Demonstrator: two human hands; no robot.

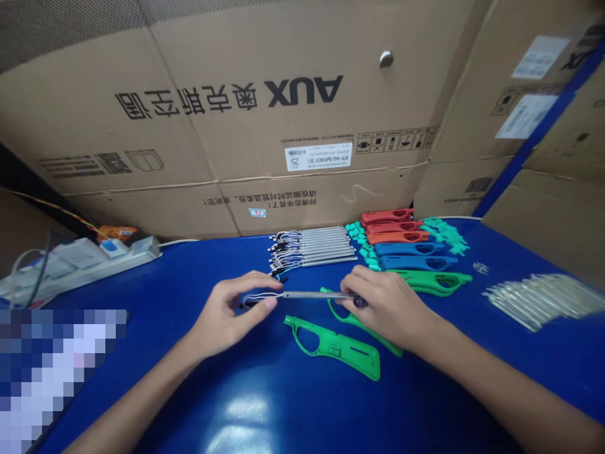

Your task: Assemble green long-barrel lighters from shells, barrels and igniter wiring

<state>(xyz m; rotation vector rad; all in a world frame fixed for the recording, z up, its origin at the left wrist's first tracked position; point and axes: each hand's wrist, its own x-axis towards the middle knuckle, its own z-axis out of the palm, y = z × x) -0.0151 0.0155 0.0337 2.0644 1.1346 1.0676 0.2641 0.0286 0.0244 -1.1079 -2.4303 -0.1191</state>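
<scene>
My right hand (385,302) is closed around the right end of a thin metal lighter tube (316,294), held level above the table. A small dark round piece (360,302) shows at its fingers; its kind is unclear. White wires (262,296) trail from the tube's left end toward my left hand (234,309), whose thumb and forefinger are apart around them. Below the tube lies a green lighter casing half (338,345), inner side up. A second green casing piece (373,331) rests under my right hand, partly covered by it.
Behind the hands lie a row of wired metal tubes (326,244), small teal parts (444,233), and red (387,216), blue (418,261) and green casings (432,282). Bagged clear-looking sticks (543,299) sit right. A power strip (80,258) stands left; a cardboard box (227,145) walls the back.
</scene>
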